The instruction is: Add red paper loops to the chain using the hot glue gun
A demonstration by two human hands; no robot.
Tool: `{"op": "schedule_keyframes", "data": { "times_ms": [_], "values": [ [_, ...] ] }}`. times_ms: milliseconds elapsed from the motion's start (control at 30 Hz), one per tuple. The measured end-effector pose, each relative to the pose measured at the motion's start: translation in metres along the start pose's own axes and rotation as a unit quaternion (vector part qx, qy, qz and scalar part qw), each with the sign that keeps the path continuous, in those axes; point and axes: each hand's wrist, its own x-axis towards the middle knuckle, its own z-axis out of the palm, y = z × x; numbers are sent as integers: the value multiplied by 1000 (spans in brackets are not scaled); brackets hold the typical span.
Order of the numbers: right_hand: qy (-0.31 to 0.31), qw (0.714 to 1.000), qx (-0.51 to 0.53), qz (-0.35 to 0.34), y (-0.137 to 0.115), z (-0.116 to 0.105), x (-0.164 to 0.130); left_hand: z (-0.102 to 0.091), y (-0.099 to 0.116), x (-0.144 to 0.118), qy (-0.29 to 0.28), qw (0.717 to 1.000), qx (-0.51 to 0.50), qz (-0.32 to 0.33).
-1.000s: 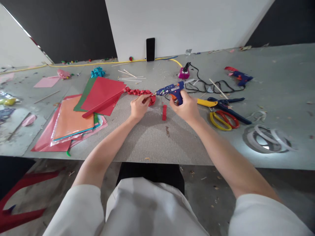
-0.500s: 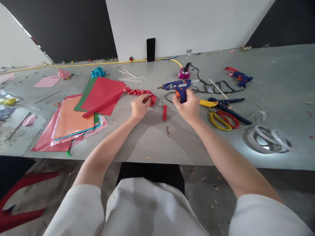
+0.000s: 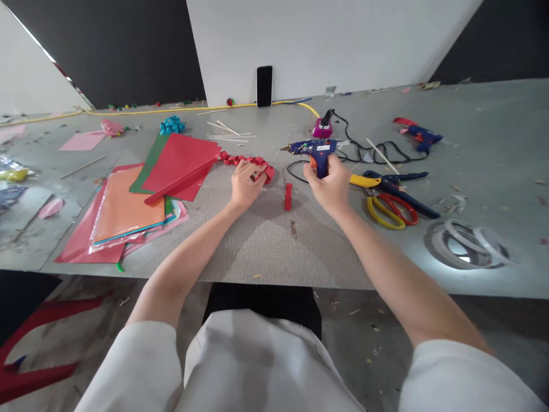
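Note:
My left hand [image 3: 244, 186] presses its fingers onto the near end of a red paper chain [image 3: 246, 162] that runs left toward the red sheets. My right hand [image 3: 329, 184] grips the handle of a blue glue gun [image 3: 315, 150], its nozzle pointing left, a little apart from the chain. A small red paper strip [image 3: 287, 196] lies on the table between my two hands.
A stack of coloured paper sheets [image 3: 128, 209] lies at the left. Scissors [image 3: 392, 207] and a blue-yellow cutter [image 3: 388, 181] sit right of my right hand. A second glue gun [image 3: 418, 135], black cord [image 3: 369, 151], tape rings [image 3: 465, 246] and a phone [image 3: 264, 86] stand further off.
My right hand pulled the glue gun back from the chain's end toward the right and set it upright. My left hand shifted its fingers onto the chain end.

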Motion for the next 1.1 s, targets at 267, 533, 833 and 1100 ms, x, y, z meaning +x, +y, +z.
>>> {"op": "schedule_keyframes", "data": {
  "times_ms": [267,533,833,1100],
  "values": [
    [1,1000,4,7,1,1,0,0,2,3,-2,1000,7,6],
    [7,1000,10,2,-2,1,0,0,4,1,-11,997,-15,-78],
    [2,1000,2,6,-3,0,0,-1,6,3,-35,997,-17,-70],
    [-8,1000,5,-2,-1,1,-1,1,4,4,-15,998,-21,-52]
  ]
}}
